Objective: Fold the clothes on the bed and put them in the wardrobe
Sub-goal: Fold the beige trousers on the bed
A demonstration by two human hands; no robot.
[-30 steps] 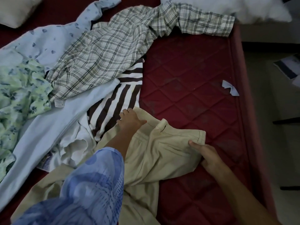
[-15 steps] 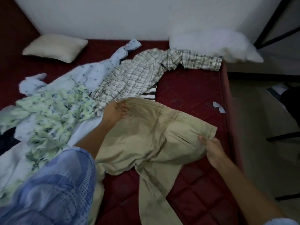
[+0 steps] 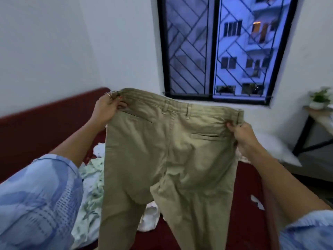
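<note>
Above a dark red bed (image 3: 248,210), a person holds up a pair of khaki trousers (image 3: 169,159) by the waistband, spread wide and facing the camera, back pockets showing. Left hand (image 3: 106,109) pinches the left end of the waistband, fingers curled round the cloth; right hand (image 3: 243,136) grips the right end the same way. Both legs hang straight down, their lower ends out of view. Behind the trousers on the bed lie a green floral garment (image 3: 90,186) and some white cloth (image 3: 149,219), not yet folded. A barred window (image 3: 214,47) fills the wall beyond, and a small potted plant (image 3: 319,98) stands on a side table at right. No wardrobe is in view. This looks like the start of folding the trousers. Next, the two waistband ends likely need bringing together so one leg lies over the other.
</note>
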